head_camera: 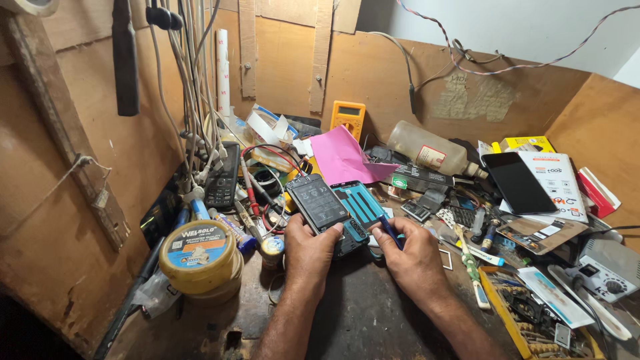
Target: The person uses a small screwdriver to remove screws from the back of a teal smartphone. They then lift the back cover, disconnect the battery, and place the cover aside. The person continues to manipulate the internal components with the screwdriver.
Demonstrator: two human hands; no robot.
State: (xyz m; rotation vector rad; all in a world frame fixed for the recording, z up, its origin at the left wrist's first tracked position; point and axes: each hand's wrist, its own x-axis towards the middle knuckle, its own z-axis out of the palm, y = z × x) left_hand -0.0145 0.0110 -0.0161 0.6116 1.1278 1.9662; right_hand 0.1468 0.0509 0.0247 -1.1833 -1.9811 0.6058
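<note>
An opened phone (pixel 357 208) with a teal inner frame lies on the dark workbench (pixel 360 313). A black battery (pixel 319 202) is tilted up out of its left side. My left hand (pixel 311 248) grips the phone's lower left edge, thumb on the battery's bottom end. My right hand (pixel 413 257) holds a small blue-handled tool (pixel 389 230), its tip at the phone's lower right edge.
A yellow round tin (pixel 198 255) stands at left beside a black keypad phone (pixel 223 181). Hanging cables (pixel 195 80), a yellow multimeter (pixel 348 119), pink paper (pixel 343 157), a plastic bottle (pixel 430 151), a black smartphone (pixel 518 183) and a parts tray (pixel 533 313) crowd the rest.
</note>
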